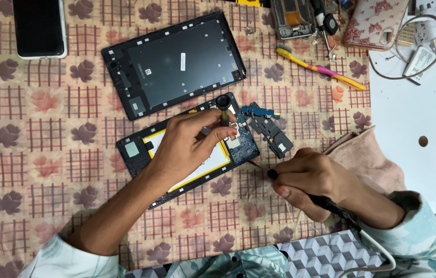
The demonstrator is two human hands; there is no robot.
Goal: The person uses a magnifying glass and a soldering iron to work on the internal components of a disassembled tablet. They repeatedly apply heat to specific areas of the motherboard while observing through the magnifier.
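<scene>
Spread across the table, a checked, flower-printed cloth (48, 154) is giving a soft, grippy bed to an opened tablet (189, 149) lying flat with its circuit board and yellow-edged battery exposed, beside its detached back cover (171, 64). The left hand (187, 146) is resting on it, fingers pinching a small black tool (223, 109) upright, while the right hand (313, 180) is closed around a corded soldering pen (331, 206) just beside its corner. It is looking thin, light and fragile, best held by its frame edges.

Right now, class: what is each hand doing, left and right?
Left hand: closed on a black screwdriver, upright over the opened tablet.
Right hand: closed on a black corded soldering tool.
</scene>
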